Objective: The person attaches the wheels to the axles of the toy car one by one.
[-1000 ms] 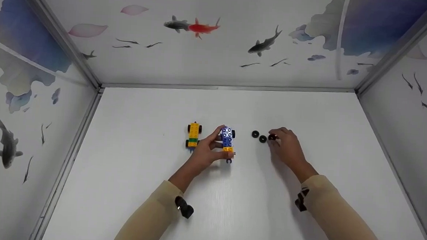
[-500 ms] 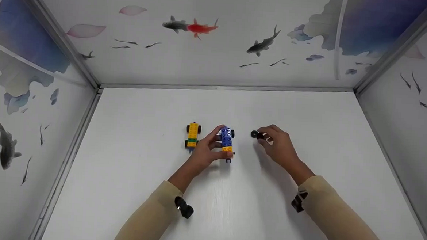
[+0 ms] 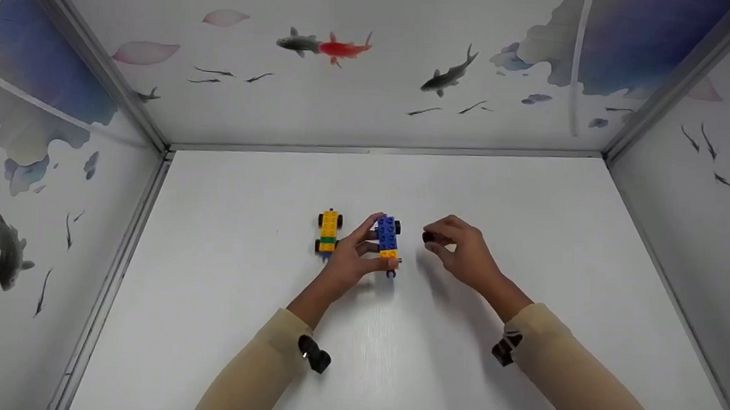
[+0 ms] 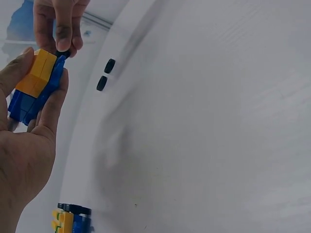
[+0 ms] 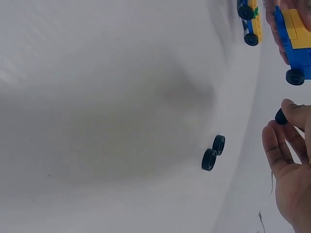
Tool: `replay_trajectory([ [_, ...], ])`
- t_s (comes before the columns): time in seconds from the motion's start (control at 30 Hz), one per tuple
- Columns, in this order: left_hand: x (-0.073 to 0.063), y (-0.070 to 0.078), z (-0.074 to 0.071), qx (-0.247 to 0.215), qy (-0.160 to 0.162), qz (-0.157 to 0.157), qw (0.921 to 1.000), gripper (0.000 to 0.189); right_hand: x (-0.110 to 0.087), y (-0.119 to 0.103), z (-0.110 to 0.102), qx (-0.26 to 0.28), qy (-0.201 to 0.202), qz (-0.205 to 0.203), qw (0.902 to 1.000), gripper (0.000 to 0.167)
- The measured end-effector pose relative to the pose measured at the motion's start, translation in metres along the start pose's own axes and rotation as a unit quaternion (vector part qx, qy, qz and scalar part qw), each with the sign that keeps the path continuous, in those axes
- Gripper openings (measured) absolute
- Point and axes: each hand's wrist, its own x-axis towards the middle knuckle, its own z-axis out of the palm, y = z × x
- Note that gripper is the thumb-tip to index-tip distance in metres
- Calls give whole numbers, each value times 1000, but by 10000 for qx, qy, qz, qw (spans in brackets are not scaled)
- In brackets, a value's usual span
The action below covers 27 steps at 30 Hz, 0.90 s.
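Observation:
My left hand (image 3: 353, 260) grips a blue and yellow toy brick car (image 3: 387, 234), raised off the table, its studded top facing the head camera. One black wheel (image 5: 295, 76) shows on that car in the right wrist view. My right hand (image 3: 468, 257) pinches a loose black wheel (image 5: 280, 116) between thumb and fingers, a short way right of the car and apart from it in the head view. Two more loose wheels (image 5: 209, 159) lie on the table under the right hand, which hides them from the head camera.
A second toy car (image 3: 329, 229), yellow with a green band and black wheels, stands on the white table (image 3: 242, 273) just left of the left hand. Printed panels (image 3: 382, 106) close in the table at the back and both sides.
My right hand has moved left from the row of loose wheels towards the blue and yellow car, carrying one wheel. My left hand and that car have barely moved.

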Motion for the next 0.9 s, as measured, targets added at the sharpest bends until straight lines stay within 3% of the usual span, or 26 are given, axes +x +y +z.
replay_trajectory([
  [0.37, 1, 1, 0, -34, -13, -7, 10000, 101, -1, -8, 4, 19, -291, -23, 9996, 29],
  [0.9, 1, 0, 0, -186, 55, 145, 9997, 100, -1, -17, 9, 754, -651, 44, 9950, 28],
])
